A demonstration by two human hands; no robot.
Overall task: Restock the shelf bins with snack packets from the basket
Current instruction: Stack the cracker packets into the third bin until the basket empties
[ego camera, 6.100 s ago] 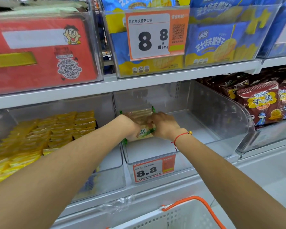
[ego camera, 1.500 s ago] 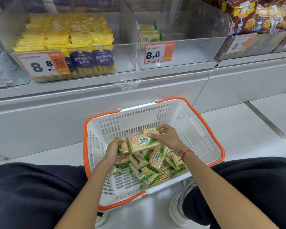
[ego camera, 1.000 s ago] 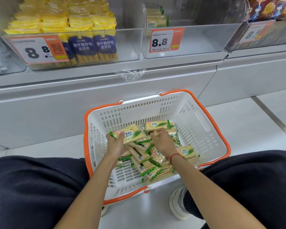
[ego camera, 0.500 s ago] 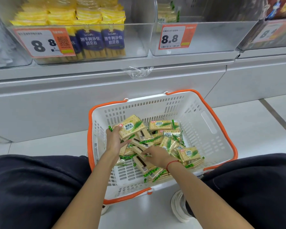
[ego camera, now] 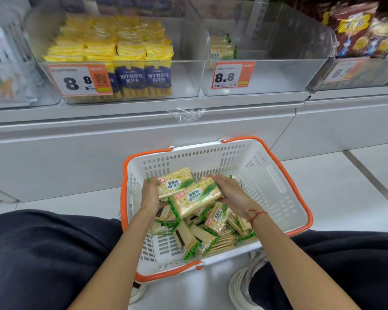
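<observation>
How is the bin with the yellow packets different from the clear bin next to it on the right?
The yellow-packet bin is packed with rows; the cracker bin holds only a small stack at its back left. Their price tags differ: large versus smaller. Both are clear plastic, priced 8.8.

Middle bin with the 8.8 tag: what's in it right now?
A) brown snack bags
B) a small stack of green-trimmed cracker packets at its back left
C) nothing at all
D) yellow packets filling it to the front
B: the middle bin holds only a small stack of cracker packets at its back left; the rest of its floor is bare.
</observation>
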